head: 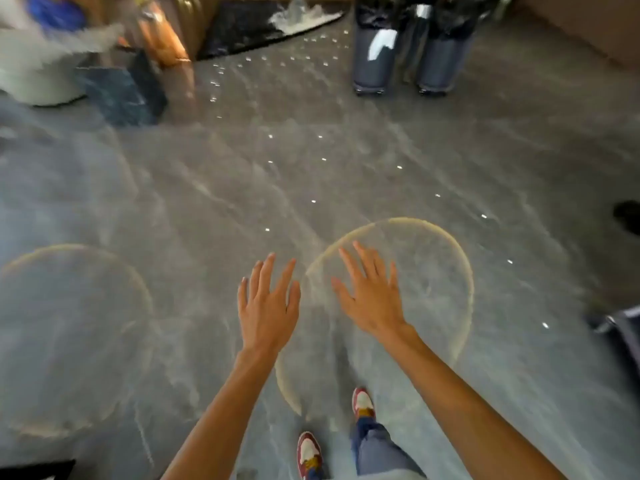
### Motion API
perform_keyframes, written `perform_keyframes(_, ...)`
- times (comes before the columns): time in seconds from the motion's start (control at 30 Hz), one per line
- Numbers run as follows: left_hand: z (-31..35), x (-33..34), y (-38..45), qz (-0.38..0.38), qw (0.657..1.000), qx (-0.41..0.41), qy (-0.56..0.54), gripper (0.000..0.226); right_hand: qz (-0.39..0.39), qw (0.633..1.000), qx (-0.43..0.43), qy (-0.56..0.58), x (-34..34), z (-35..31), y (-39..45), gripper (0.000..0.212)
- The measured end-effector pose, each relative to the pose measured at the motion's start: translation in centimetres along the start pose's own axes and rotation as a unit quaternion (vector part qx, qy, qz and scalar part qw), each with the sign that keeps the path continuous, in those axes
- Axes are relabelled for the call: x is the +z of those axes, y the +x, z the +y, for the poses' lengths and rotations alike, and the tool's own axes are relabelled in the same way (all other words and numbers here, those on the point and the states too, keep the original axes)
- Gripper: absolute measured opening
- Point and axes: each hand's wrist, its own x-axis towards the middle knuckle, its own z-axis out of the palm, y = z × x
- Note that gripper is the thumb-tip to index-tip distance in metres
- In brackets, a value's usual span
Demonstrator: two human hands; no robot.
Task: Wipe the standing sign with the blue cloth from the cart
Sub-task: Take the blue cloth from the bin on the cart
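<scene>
Two hands: both out in front, palms down, over the floor, holding nothing.
Left hand: fingers straight and spread wide, bare forearm running back to the lower edge.
Right hand: fingers straight and fanned out, sits over the inlaid ring on the floor, apart from the left hand.
Floor: grey marble look, glossy, small bright light spots scattered across it.
Ring: thin pale circle set in the floor under the right hand; a second ring at the left.
Shoes: red and white, left one nearer the bottom edge, right one a step ahead; blue jeans leg above it.
Bins: two grey bins with black liners, side by side at the top right, second one just beside the first.
Blue cloth: blurred blue patch at the top left corner, above a white shape; cannot tell for sure it is the cloth, nor what it lies on.
Standing sign: cannot pick it out; a dark slab stands at the upper left, too blurred to tell what it is.
Rug: dark, at the top centre.
</scene>
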Motion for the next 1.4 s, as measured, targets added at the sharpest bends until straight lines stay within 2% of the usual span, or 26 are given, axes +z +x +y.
perform_keyframes(0.03, 0.8, 0.1, 0.1, -0.017, 1.000, 0.014, -0.012, 0.044, -0.010, 1.000, 0.023, 0.006, -0.5, 0.6, -0.7, 0.069)
perform_keyframes(0.3, 9.1, 3.7, -0.7, -0.082, 0.984, 0.154, -0.031, 0.043, 0.064, 0.983, 0.170, -0.002, -3.3, 7.7, -7.5, 0.064)
perform_keyframes(0.53, 21.4, 6.5, -3.4, -0.123, 0.951, 0.273, -0.077, 0.047, 0.123, 0.948, 0.292, -0.006, -6.7, 15.8, -15.4, 0.063)
perform_keyframes(0.73, 33.6, 10.0, -8.5, -0.155, 0.907, 0.375, -0.116, 0.044, 0.150, 0.905, 0.397, -0.015, -10.2, 24.6, -24.0, 0.063)
perform_keyframes(0.97, 46.9, 13.2, -15.5, -0.188, 0.857, 0.456, -0.151, 0.047, 0.183, 0.855, 0.485, -0.021, -14.0, 33.8, -33.9, 0.063)
perform_keyframes(1.4, 65.4, 17.7, -23.7, -0.237, 0.767, 0.578, -0.145, 0.048, 0.242, 0.759, 0.604, -0.015, -18.6, 46.3, -46.2, 0.065)
